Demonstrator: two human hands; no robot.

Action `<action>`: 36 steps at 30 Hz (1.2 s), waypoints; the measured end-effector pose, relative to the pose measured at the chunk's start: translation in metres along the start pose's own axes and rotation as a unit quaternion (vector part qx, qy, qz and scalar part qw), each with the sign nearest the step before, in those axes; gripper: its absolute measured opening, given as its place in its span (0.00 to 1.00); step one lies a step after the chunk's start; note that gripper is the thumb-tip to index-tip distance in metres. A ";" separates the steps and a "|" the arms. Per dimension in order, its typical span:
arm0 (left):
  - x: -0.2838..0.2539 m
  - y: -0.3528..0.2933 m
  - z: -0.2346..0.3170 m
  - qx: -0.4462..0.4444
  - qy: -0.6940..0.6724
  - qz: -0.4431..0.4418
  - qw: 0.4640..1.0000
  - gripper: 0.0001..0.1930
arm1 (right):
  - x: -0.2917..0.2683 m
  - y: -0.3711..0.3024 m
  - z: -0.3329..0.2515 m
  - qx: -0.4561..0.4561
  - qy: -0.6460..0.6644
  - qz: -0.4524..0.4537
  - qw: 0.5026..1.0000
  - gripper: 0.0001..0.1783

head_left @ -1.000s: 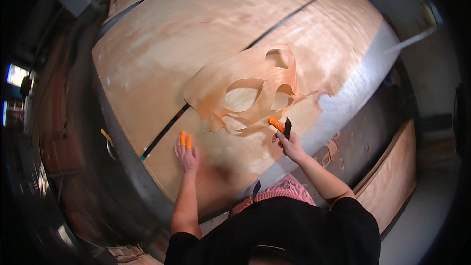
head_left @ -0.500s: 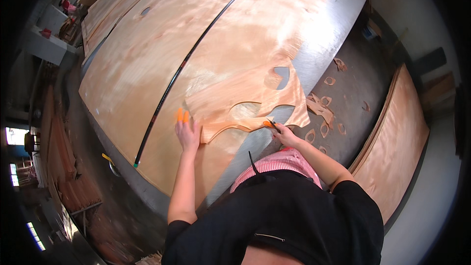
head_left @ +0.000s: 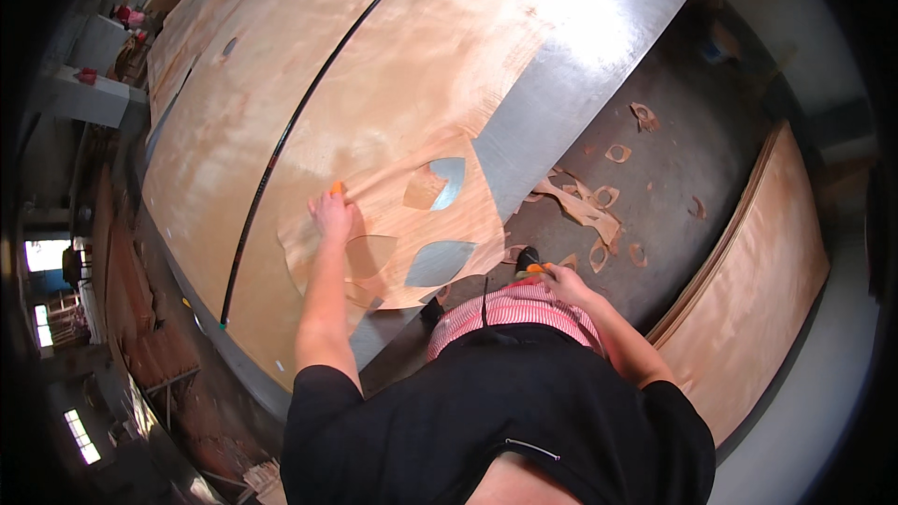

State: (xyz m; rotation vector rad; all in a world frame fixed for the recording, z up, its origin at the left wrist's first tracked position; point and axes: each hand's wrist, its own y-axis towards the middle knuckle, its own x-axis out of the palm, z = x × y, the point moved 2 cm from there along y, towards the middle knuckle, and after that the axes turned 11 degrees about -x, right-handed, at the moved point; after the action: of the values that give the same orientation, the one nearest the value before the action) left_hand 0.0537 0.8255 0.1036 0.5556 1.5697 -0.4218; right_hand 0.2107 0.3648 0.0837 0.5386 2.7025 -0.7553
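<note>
A thin wood veneer sheet [head_left: 385, 196] with several leaf-shaped holes lies at the table's near edge. My left hand [head_left: 334, 215] rests on its left part, fingers bent forward and orange covers on fingertips. No gripped object shows under that hand. Beyond the table edge, in front of my striped red-and-white clothing, my right hand [head_left: 565, 284] is closed, with an orange cover on a fingertip. A slim dark tool seems to be in it, mostly hidden by the fingers. A dark shoe [head_left: 527, 257] shows just behind.
Larger veneer sheets [head_left: 215, 140] cover the table, crossed by a long black rod [head_left: 277, 151]. Bare metal tabletop [head_left: 552, 98] shows at right. Veneer offcuts [head_left: 585, 209] litter the floor. A stack of wood sheets [head_left: 762, 290] leans at far right.
The holed veneer has shifted left and nearer, with my left hand now on it. Its folded near strip lies flatter. My right hand has withdrawn from the veneer, nearer my body.
</note>
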 end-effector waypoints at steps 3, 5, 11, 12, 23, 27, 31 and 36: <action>-0.021 -0.011 0.006 0.038 -0.014 -0.022 0.999 0.12 | -0.042 -0.005 0.044 0.033 0.011 0.007 0.999 0.13; -0.047 -0.019 0.013 0.049 -0.082 -0.043 0.995 0.11 | -0.063 0.000 0.081 0.040 -0.005 -0.005 0.999 0.14; -0.120 -0.032 -0.028 -0.058 -0.170 -0.152 0.972 0.08 | -0.114 0.034 0.022 0.041 -0.111 -0.075 0.990 0.15; -0.140 -0.024 -0.037 -0.079 -0.183 -0.150 0.968 0.08 | -0.113 0.040 0.014 0.003 -0.123 -0.069 0.990 0.14; -0.269 0.015 -0.036 -0.070 -0.085 0.358 0.927 0.08 | -0.114 0.101 -0.065 -0.165 -0.183 -0.121 0.962 0.14; -0.214 0.002 -0.007 -0.035 -0.058 0.363 0.929 0.06 | -0.111 0.126 -0.112 -0.213 -0.205 -0.124 0.947 0.15; -0.136 -0.004 0.037 -0.008 -0.108 0.231 0.967 0.06 | -0.097 0.168 -0.131 -0.240 -0.108 -0.141 0.955 0.16; -0.043 -0.012 0.082 -0.001 -0.165 0.175 0.971 0.08 | -0.095 0.227 -0.170 -0.160 0.026 -0.179 0.970 0.16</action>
State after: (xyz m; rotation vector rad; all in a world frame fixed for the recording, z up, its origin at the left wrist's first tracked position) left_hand 0.1152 0.7644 0.1390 0.7082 1.1253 -0.2281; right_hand 0.3623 0.6109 0.1590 -0.0081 2.9265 -0.3698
